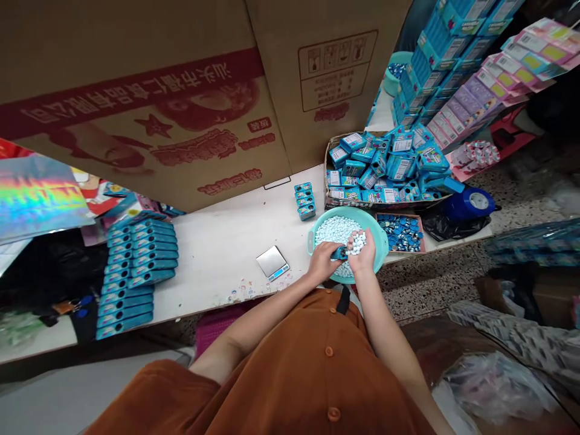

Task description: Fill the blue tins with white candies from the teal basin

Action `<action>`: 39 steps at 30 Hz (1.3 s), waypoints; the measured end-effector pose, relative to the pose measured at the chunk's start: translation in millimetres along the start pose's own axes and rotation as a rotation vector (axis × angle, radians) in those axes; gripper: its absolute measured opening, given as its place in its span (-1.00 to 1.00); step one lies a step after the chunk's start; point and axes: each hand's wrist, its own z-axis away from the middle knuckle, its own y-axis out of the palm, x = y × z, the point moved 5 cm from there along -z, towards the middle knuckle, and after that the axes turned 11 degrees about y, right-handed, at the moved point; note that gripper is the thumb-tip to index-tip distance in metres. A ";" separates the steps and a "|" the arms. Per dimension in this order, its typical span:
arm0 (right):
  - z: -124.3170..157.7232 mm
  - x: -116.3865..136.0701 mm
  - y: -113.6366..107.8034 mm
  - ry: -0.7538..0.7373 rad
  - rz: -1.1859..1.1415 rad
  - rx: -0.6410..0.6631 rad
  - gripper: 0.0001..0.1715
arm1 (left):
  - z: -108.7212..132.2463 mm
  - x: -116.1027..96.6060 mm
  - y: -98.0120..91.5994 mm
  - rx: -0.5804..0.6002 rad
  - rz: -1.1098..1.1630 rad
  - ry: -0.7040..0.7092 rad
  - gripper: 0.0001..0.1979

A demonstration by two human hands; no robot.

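Background: large printed cardboard carton (217,115) behind a white tabletop (217,254), head view.
Left hand: fingers (322,261) wrapped around small blue box (339,253), over the basin.
Right hand: palm up (363,260), cupped under a handful of white pellets (357,243); exact finger curl partly hidden by them.
Box vs. pellets: box lies just left of the right palm, its far end toward the pellets; touching or not, cannot tell.
Box axis: looks roughly left to right across the basin, mostly covered by the left fingers.
Nearer hand: left on the box, right on the pellets.
Basin: turquoise, rim (385,244) around both hands, loose pellets (335,228) inside.
Behind basin: open-topped carton (389,205) heaped with blue boxes, near the rim, limits reach that way.
Right of basin: shallow tray (423,232) of blue and silver discs (401,234), just beside.
Left of basin: digital scale (272,263); four-box row (305,201) farther back, apart from the hands.
Far left: stacked blue boxes (127,308), well apart.
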 end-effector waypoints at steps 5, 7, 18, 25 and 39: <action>8.8 2.0 5.4 -0.092 0.058 -0.004 -0.68 | -2.9 -6.1 4.3 0.014 0.018 -0.001 -0.62; 11.6 4.5 7.5 -0.111 0.072 0.000 -0.66 | -4.5 -7.6 5.6 0.004 0.027 -0.005 -0.60; 15.3 14.5 10.4 -0.156 0.197 -0.046 -0.63 | -11.1 -13.5 9.6 -0.018 0.040 -0.040 -0.61; 17.8 20.2 10.3 -0.198 0.238 -0.106 -0.66 | -15.4 -13.9 11.1 -0.040 0.027 -0.022 -0.61; 18.2 21.7 15.1 -0.253 0.340 -0.073 -0.56 | -18.1 -17.5 5.8 -0.034 -0.001 -0.001 -0.60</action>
